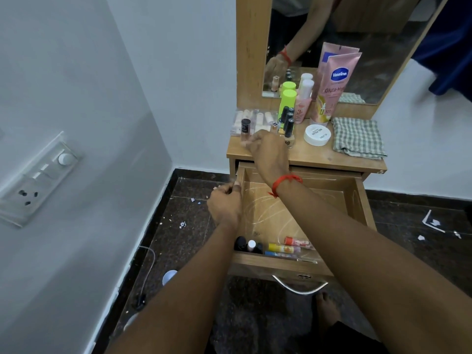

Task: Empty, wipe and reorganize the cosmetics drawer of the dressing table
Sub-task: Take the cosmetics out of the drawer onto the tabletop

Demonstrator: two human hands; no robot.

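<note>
The dressing table's drawer (355, 200) is pulled out; its scratched bottom is mostly bare. At its front lie small dark bottles (240, 243) and several lip balm tubes (284, 248). My left hand (224, 203) grips the drawer's left wall, thumb on the rim. My right hand (268, 149) reaches onto the tabletop (319, 155), its fingers curled at the base of a clear nail polish bottle with a black cap (245, 127). On the top stand black-capped polish bottles (288, 122), a green bottle (287, 99), a pink bottle (303, 103), a Vaseline tube (337, 83), a white jar (317, 135) and a checked cloth (357, 137).
A mirror (383, 47) rises behind the tabletop and reflects my arm. A switch panel (38, 180) sits on the left wall. On the dark floor lie paper scraps (182, 224), a cable (150, 264) and a small cup (169, 275). My foot (327, 310) is below the drawer handle (298, 287).
</note>
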